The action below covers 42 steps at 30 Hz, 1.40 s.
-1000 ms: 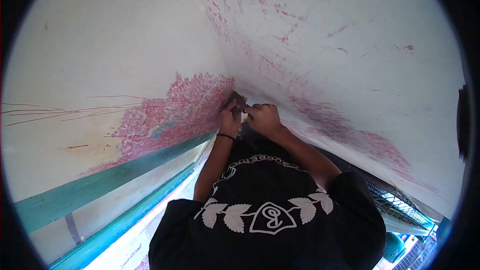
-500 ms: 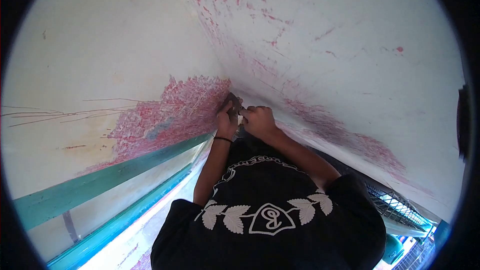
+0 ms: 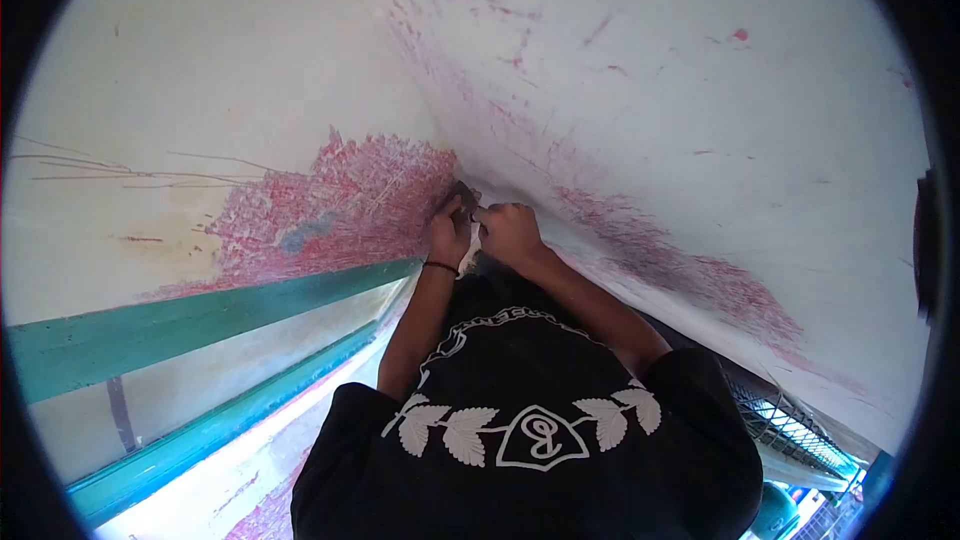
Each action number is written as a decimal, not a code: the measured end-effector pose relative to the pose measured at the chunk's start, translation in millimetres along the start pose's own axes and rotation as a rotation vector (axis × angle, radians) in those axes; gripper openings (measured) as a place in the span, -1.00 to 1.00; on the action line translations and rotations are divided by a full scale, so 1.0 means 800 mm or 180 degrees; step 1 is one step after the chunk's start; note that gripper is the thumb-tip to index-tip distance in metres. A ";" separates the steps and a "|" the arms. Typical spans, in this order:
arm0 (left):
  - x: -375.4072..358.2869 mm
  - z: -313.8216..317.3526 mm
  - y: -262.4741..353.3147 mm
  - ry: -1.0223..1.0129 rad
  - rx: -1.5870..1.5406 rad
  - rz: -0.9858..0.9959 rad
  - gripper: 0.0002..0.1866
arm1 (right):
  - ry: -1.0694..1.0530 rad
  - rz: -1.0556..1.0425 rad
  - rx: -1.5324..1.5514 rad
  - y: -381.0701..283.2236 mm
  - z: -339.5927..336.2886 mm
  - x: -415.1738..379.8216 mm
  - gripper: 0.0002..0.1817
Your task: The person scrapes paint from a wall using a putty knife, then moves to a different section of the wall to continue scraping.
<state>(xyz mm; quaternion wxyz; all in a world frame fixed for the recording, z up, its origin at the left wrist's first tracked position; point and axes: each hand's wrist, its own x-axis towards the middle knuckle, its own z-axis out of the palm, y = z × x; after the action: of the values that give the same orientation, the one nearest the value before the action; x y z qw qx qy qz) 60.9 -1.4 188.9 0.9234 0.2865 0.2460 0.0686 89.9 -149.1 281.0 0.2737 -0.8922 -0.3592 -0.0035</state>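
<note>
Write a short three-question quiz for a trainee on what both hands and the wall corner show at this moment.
1. True or false: the left hand and the right hand are close together at the wall corner.
2. Which colour shows in the scraped patch left of the hands? A blue, B red, C yellow.
3. Fill in: the left wrist wears a dark ____.

Key
1. True: both hands press on a small dark object at the corner; what it is cannot be told.
2. B: red marks spread over the pale wall above the green rail.
3. Band.
</note>
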 end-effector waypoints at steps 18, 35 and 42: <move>-0.046 -0.005 -0.018 0.0095 0.0284 0.0007 -0.60 | 0.0368 0.0610 0.1044 0.013 0.072 -0.101 -0.53; -0.277 -0.161 -0.023 0.1192 0.0795 -0.0181 -0.17 | 0.0598 0.2931 0.4438 -0.104 0.193 -0.070 -0.56; -0.346 -0.212 0.016 0.1440 0.0595 -0.0248 -0.22 | 0.0952 0.2793 0.4238 -0.146 0.236 -0.124 -0.48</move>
<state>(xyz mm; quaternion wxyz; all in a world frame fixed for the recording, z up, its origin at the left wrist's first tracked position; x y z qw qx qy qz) -263.6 19.3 190.0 0.8162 0.3384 0.4626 0.0723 -95.2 -50.5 157.0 0.7687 -0.5920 0.1371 0.1995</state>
